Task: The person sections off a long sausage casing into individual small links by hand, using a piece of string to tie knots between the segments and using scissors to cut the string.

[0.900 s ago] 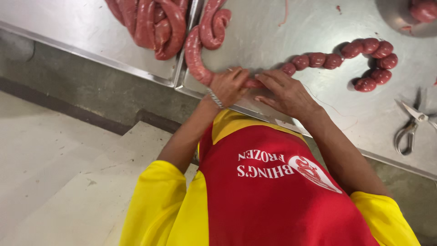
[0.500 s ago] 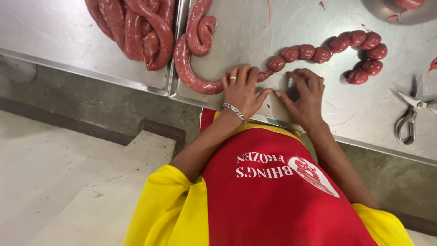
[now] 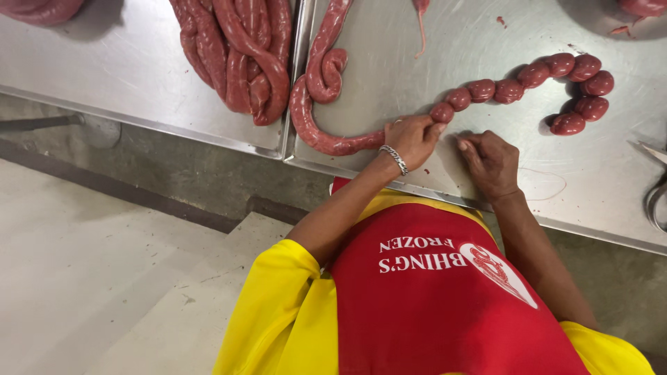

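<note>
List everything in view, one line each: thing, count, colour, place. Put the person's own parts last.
Sausage links: one tied chain, red-brown, curling across the right steel tray.
Unlinked sausage: one long length, red-brown, from the left hand up the tray's left side.
Sausage coils: one heap, red-brown, left tray.
Steel trays: two, grey, side by side.
Scissors: one, metal, right edge, partly cut off.
Apron: one, red, over a yellow shirt.
Bracelet: one, silver, left wrist.
Left hand: gripping the sausage.
Right hand: resting on the tray.

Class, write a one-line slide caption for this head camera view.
Left hand grips a long sausage rope on a steel table, right hand resting beside a chain of tied links.
</note>
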